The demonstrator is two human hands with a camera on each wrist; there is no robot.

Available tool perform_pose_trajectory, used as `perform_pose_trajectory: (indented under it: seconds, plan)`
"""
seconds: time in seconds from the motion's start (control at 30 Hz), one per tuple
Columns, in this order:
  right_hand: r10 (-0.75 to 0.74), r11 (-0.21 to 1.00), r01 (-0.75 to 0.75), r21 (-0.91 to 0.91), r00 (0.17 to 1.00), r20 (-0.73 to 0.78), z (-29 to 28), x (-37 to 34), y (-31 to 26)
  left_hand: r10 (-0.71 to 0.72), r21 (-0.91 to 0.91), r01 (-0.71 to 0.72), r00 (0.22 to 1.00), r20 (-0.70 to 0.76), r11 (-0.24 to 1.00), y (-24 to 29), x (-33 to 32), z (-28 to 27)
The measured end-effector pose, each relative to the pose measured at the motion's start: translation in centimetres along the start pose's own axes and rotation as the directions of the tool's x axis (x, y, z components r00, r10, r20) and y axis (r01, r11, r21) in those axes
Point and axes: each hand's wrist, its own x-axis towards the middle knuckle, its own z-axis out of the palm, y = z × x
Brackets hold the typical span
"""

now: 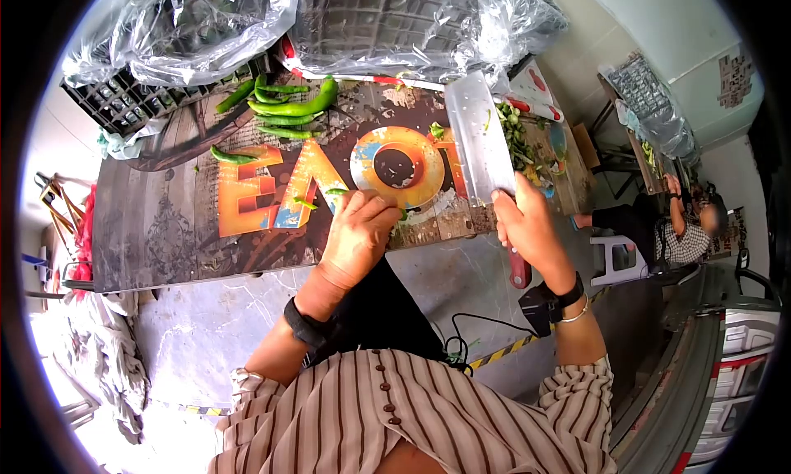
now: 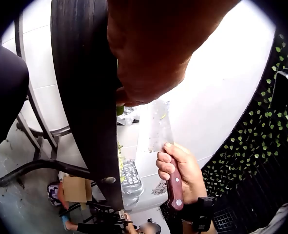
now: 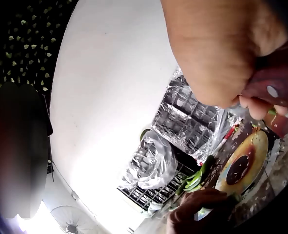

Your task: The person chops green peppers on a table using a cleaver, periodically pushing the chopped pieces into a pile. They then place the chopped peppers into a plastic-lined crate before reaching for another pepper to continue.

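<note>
Room: pale walls (image 3: 114, 83), grey floor (image 1: 222, 317), black-yellow striped tape on it.

Main tabletop (image 1: 148, 218): dark wood-look print, big orange letters, surface scuffed and flaking. Two black crates along the far edge: left crate (image 1: 107, 103) and a wider right crate (image 1: 387, 21), both draped with clear plastic (image 1: 206, 49).

Off to the right, a second tabletop (image 1: 652, 180) with a plastic-wrapped crate (image 1: 647, 95) and some greens. Seated person (image 1: 685, 241) there, checked top, grey-white stool (image 1: 620, 260) close by.

Hands: right hand (image 1: 529, 227) grasps the cleaver (image 1: 482, 144) by its dark red riveted handle, just off the tabletop's near edge. Blade is wide, angled away from the body; left wrist view puts it above tabletop level. Green scraps stuck to the blade face.

Left hand (image 1: 358, 231) at the near edge, fingers curled down over a green pepper (image 1: 337, 192). Most of it is hidden under the fingers; green shows on both sides of the hand. Hand and blade well apart.

Whole peppers (image 1: 288, 109): several, long, green, bunched in front of the crates, one large and curved. Single pepper (image 1: 233, 156) lies apart, nearer the body, beside the leftmost letter.

Chopped green pile (image 1: 515, 140) on the tabletop's right end, partly behind the blade. Small green piece (image 1: 305, 203) left of the left hand.
</note>
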Motion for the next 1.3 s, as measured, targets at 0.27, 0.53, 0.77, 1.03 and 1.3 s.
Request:
perform_pose_trajectory:
  seconds: [0.27, 0.53, 0.77, 1.03, 1.3]
  plan:
    - [-0.274, 0.954, 0.289, -0.084, 0.950, 0.151, 3.2, -1.0, 1.0, -0.036, 0.047, 0.039, 0.997, -0.066, 0.998, 0.1, -0.4, 0.1]
    - [-0.507, 0.849, 0.519, -0.101, 0.853, 0.127, 5.8, 0.0, 1.2, -0.074, 0.022, 0.077, 0.991, -0.111, 0.997, 0.3, -0.2, 0.1]
    - [-0.420, 0.873, 0.454, -0.176, 0.885, 0.199, 6.0, -0.4, 1.0, -0.105, 0.003, 0.106, 0.991, -0.083, 0.994, 0.3, -0.2, 0.0]
    - [-0.433, 0.878, 0.461, -0.128, 0.880, 0.197, 6.6, -0.5, 1.3, -0.143, -0.033, 0.141, 0.988, -0.065, 0.990, 0.6, 0.0, -0.4]
    - [-0.425, 0.881, 0.457, -0.122, 0.878, 0.221, 6.6, -0.3, 0.6, -0.176, -0.052, 0.175, 0.984, -0.031, 0.983, 0.7, -0.1, -0.5]
